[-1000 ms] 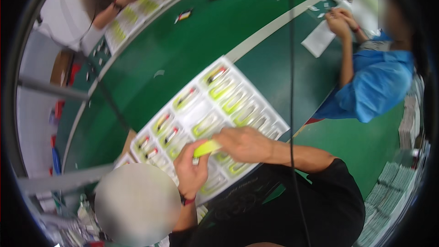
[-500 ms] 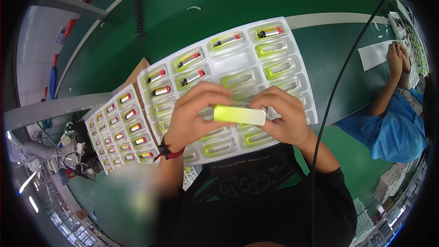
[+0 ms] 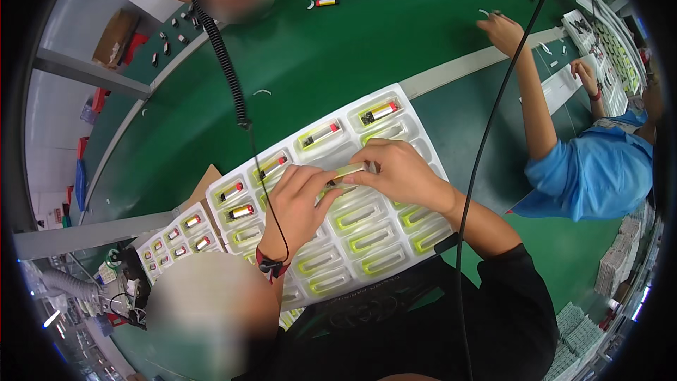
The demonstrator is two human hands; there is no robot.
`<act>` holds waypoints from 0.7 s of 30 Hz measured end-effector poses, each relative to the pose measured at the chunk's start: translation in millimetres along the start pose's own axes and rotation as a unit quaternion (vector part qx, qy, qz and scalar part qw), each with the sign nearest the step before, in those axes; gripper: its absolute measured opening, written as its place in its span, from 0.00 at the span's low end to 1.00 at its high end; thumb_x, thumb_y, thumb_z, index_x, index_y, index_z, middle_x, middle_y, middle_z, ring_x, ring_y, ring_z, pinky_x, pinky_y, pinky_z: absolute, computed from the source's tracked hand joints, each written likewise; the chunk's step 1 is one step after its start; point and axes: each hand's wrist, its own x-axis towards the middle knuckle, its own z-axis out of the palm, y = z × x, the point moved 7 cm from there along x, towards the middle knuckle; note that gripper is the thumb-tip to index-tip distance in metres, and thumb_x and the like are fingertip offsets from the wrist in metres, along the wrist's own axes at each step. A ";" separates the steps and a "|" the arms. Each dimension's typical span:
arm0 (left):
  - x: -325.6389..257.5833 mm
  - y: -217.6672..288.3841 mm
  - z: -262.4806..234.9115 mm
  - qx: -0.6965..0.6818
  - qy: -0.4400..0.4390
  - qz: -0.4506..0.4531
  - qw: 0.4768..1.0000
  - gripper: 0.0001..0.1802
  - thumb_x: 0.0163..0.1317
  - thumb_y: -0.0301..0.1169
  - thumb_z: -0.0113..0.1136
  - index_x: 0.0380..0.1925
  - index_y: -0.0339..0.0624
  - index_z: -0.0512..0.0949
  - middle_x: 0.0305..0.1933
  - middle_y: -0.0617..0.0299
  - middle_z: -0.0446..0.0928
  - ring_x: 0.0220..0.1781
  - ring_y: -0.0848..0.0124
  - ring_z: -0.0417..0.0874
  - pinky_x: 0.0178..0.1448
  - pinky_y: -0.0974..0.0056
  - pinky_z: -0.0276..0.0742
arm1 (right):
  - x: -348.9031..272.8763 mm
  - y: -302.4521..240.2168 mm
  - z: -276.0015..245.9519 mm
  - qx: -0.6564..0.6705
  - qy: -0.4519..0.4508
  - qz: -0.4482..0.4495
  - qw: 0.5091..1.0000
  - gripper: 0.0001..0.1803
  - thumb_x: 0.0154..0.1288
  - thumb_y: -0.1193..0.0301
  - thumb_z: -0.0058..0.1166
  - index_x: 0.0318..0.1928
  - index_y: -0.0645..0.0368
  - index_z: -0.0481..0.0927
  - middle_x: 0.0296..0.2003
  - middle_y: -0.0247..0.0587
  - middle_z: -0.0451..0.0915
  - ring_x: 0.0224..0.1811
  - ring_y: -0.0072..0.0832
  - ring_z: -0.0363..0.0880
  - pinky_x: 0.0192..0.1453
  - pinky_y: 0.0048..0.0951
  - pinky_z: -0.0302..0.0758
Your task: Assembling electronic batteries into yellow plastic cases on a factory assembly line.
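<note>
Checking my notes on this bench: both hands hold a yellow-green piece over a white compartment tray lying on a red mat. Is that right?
Not quite: the head view shows the mat is green. The left hand and right hand do hold the yellow-green piece over the white compartment tray.

Single head-worn fisheye view, taken from above and looking steeply down onto a green work surface (image 3: 338,49). The lens sat close over the white compartment tray (image 3: 395,99), which filled the middle of the frame, with the left hand (image 3: 300,204) and right hand (image 3: 398,169) just beneath it. Straight edges bowed toward the dark circular rim. The wearer's dark-clothed torso occupied the lower edge. A co-worker in a blue shirt (image 3: 592,176) appeared at the right margin, and another person at the top edge. No second view was supplied, so no overlap could be shown.
</note>
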 end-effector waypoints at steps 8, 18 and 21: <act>6.6 -23.1 18.2 -0.024 -0.006 -0.023 0.999 0.03 0.57 0.24 0.64 0.31 0.39 0.80 0.31 0.57 0.77 0.35 0.58 0.80 0.41 0.58 0.77 | 19.6 27.6 -26.0 0.026 0.037 0.073 0.996 0.08 0.66 0.70 0.61 0.38 0.64 0.84 0.21 0.38 0.80 0.22 0.18 0.74 0.28 0.24 0.70; 10.8 -30.3 18.2 0.046 0.022 0.025 0.998 0.05 0.56 0.21 0.65 0.33 0.37 0.81 0.33 0.56 0.79 0.34 0.58 0.80 0.38 0.59 0.76 | -6.5 20.0 -28.2 -0.011 0.083 -0.018 0.996 0.10 0.62 0.70 0.63 0.42 0.60 0.82 0.32 0.40 0.78 0.25 0.28 0.73 0.31 0.29 0.73; 9.6 -36.2 29.1 0.084 0.005 0.040 0.996 0.05 0.55 0.22 0.65 0.33 0.38 0.81 0.33 0.57 0.79 0.36 0.57 0.79 0.40 0.58 0.76 | -4.3 41.4 -62.0 -0.053 0.128 0.034 0.990 0.08 0.63 0.71 0.59 0.42 0.59 0.82 0.34 0.42 0.79 0.27 0.39 0.79 0.34 0.35 0.76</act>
